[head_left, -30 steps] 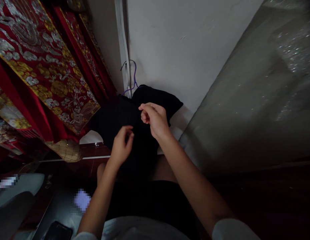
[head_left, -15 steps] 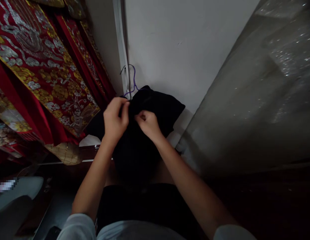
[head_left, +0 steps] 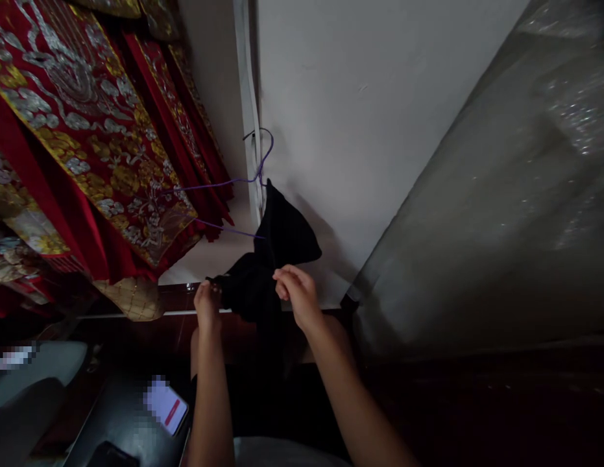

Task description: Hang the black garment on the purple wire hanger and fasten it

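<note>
A black garment (head_left: 289,227) hangs by one side on a thin purple hanger (head_left: 217,185), whose hook is caught at a pale strip on the wall. The hanger's left arm is bare. My left hand (head_left: 207,305) is closed on the garment's loose left part, below the hanger. Pinched in my right hand (head_left: 296,292) is the garment's edge near its middle. Folds of black cloth stretch between the two hands. Whether the garment is a shirt or something else I cannot tell.
Red embroidered cloth (head_left: 111,149) with gold and silver flowers hangs at left. Plastic-wrapped material (head_left: 486,227) leans along the right. A lit phone (head_left: 168,405) lies on a dark surface at lower left, near a grey chair (head_left: 43,383).
Both hands have moved down, the left pulling the garment's left side off the hanger arm, which now shows bare. The phone has come into view.
</note>
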### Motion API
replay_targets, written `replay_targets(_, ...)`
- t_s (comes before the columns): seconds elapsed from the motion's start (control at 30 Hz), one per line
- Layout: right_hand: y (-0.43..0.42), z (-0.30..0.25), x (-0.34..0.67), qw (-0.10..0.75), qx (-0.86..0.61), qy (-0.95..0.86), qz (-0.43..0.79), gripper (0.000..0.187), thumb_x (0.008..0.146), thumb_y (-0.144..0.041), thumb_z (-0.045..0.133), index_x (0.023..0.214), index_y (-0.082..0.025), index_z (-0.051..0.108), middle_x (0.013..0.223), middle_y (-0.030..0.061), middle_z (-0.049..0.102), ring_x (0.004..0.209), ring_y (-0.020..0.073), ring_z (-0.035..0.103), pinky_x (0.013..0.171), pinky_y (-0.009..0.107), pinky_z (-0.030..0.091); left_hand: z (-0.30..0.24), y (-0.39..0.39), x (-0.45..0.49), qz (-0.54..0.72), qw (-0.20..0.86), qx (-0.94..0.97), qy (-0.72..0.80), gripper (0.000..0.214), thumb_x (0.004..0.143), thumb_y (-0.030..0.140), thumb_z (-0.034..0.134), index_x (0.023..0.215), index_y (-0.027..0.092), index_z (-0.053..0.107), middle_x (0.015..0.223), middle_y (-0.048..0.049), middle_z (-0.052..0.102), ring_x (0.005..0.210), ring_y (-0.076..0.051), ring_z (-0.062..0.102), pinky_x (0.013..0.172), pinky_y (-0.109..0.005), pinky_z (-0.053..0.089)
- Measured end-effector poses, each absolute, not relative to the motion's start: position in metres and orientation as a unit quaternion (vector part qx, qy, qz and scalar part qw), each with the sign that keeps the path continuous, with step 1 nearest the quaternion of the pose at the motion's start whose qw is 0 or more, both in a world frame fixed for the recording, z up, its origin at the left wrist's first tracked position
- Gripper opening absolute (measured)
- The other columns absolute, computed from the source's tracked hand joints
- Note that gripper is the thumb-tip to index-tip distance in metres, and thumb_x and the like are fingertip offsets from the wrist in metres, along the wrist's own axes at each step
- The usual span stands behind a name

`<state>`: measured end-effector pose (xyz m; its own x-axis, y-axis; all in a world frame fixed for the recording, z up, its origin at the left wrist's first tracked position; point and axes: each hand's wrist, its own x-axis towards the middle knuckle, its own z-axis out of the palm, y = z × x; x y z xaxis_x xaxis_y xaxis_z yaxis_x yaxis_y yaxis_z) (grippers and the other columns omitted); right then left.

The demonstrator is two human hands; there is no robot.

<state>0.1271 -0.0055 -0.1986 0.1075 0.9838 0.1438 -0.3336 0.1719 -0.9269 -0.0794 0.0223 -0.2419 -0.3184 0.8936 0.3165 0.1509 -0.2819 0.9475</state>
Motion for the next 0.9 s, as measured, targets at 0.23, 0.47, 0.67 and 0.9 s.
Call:
replay_targets(0.23, -0.031, -0.257, 0.144, 0.639, -0.483, -0.372, 0.470, 0.028, 0.077, -0.049, 0.076, 0.073, -0.024, 0.064, 0.063, -0.0005, 0.056, 0.059, 0.0157, 0.052, 0.053, 0.028, 0.039, -0.226, -0.004, -0.040, 0.639, 0.386, 0.471, 0.469, 0.038, 0.094, 0.056, 0.062, 0.087, 0.019, 0.055, 0.081, -0.0010, 0.060, 0.076, -0.014, 0.059, 0.071, -0.028, 0.050)
replay_targets(0.47, -0.043, -0.228, 0.132, 0.549, -0.370, -0.514, 0.545, 0.044, 0.081, -0.051, 0.075, 0.120, -0.031, 0.069, 0.128, 0.0045, 0.070, 0.123, 0.0255, 0.064, 0.104, 0.037, 0.051, -0.180, -0.031, 0.011, 0.582, 0.335, 0.612, 0.418, 0.029, 0.100, 0.045, 0.057, 0.097, 0.018, 0.067, 0.094, -0.0058, 0.067, 0.094, -0.019, 0.064, 0.091, -0.031, 0.052)
replay_targets(0.67, -0.027, -0.193, 0.151, 0.408, -0.358, -0.655, 0.526, 0.018, 0.075, -0.035, 0.076, 0.083, -0.019, 0.072, 0.076, -0.0001, 0.070, 0.071, 0.0182, 0.063, 0.069, 0.029, 0.050, -0.184, -0.012, -0.021, 0.511, 0.326, 0.678, 0.417, 0.040, 0.099, 0.057, 0.056, 0.107, 0.020, 0.070, 0.128, -0.0128, 0.065, 0.125, -0.026, 0.060, 0.110, -0.040, 0.047)
replay_targets(0.9, 0.035, -0.142, 0.166, 0.611, -0.340, -0.633, 0.331, 0.027, 0.075, -0.016, 0.064, 0.099, -0.023, 0.074, 0.106, 0.0016, 0.074, 0.103, 0.0169, 0.068, 0.097, 0.028, 0.051, -0.234, -0.029, -0.076, 0.229, 0.398, 0.788, 0.410, 0.049, 0.093, 0.053, 0.066, 0.132, 0.023, 0.064, 0.110, -0.0099, 0.076, 0.098, -0.027, 0.073, 0.091, -0.037, 0.056)
